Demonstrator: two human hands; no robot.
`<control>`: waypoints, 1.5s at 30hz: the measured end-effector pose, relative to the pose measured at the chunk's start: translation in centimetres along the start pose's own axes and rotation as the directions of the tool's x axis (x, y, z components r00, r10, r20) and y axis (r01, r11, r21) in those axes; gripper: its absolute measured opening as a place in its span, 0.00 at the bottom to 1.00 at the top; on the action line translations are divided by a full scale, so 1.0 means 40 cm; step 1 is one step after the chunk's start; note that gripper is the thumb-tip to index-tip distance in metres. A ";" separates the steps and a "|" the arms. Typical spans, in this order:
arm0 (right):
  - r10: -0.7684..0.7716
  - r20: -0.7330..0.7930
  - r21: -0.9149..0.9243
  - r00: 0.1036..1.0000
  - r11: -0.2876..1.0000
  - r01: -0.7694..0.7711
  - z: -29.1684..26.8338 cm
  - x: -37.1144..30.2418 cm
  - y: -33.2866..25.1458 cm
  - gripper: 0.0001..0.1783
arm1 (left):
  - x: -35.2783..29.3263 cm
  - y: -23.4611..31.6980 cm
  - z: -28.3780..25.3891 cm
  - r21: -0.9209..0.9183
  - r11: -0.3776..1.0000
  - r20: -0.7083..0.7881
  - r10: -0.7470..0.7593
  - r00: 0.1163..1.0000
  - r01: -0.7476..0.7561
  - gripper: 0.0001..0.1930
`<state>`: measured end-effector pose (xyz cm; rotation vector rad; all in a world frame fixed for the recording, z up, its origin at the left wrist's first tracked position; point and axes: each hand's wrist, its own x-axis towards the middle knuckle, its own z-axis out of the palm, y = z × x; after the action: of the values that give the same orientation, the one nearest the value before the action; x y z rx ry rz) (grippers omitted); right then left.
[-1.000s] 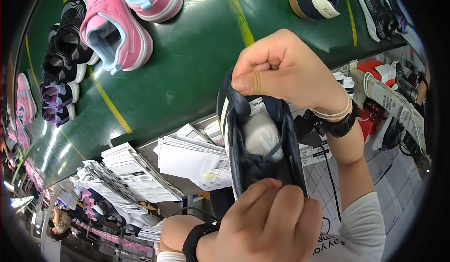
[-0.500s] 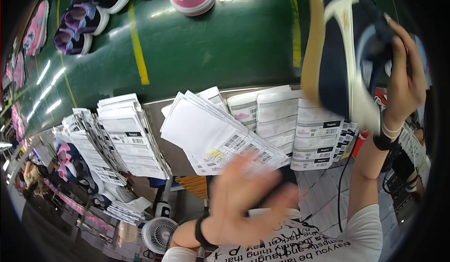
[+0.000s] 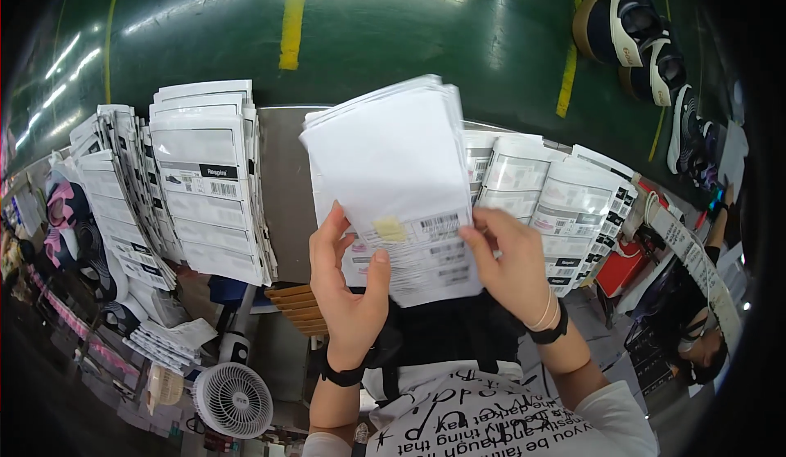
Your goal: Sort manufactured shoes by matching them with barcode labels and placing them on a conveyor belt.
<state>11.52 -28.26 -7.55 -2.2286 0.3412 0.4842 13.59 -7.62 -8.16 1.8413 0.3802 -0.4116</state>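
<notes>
A stack of white label sheets [image 3: 393,154] with barcodes and a small yellow patch stands out in the middle, overlapping the grey ledge and reaching down toward my waist. My right hand [image 3: 514,262] pinches the stack's right edge, thumb in front. At the lower left of the same stack is my left hand [image 3: 348,285], its thumb and forefinger spread apart against the sheets. Up on the green work surface [image 3: 393,48], at the far right, stand navy and cream shoes [image 3: 618,19].
Thick piles of printed sheets [image 3: 205,183] rest on the ledge to the left, and more label bundles [image 3: 573,203] to the right. A white fan [image 3: 232,400] stands below left. A red box [image 3: 620,269] sits past the right bundles. Another person [image 3: 696,342] is at the far right.
The navy and cream shoe has left my right hand, and such shoes now stand at the far right. That hand has come down to the sheets, which now lie straighter. My view has shifted.
</notes>
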 end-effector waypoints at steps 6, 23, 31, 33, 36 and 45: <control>-0.032 -0.205 0.012 0.978 0.999 0.036 -0.064 0.085 -0.064 0.24 | 0.000 -0.007 -0.023 0.125 0.975 0.071 0.174 0.982 -0.182 0.19; -0.783 0.227 0.113 0.580 0.612 0.783 0.050 -0.098 -0.143 0.14 | -0.010 -0.027 -0.222 -0.662 0.300 0.550 -0.428 0.717 0.687 0.42; -0.067 -0.185 0.153 0.980 0.984 0.096 -0.053 0.048 -0.065 0.23 | 0.022 -0.001 -0.192 -0.337 0.541 0.599 -0.509 0.619 0.771 0.28; 0.010 -0.229 0.103 0.973 0.995 0.014 -0.018 0.082 -0.053 0.24 | 0.022 -0.006 -0.195 -0.334 0.553 0.602 -0.498 0.624 0.763 0.29; -0.141 -0.198 -0.169 0.970 0.980 0.108 -0.009 0.096 -0.035 0.27 | 0.003 -0.013 -0.189 -0.352 0.535 0.586 -0.514 0.627 0.768 0.32; -0.217 -0.291 -0.233 0.932 0.961 0.151 0.003 0.085 -0.051 0.16 | -0.018 -0.052 -0.177 -0.392 0.503 0.652 -0.439 0.618 0.770 0.39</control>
<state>15.34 -27.16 -7.78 -2.5165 0.2481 0.0606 12.64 -0.31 -7.55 0.7888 0.7545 -1.0806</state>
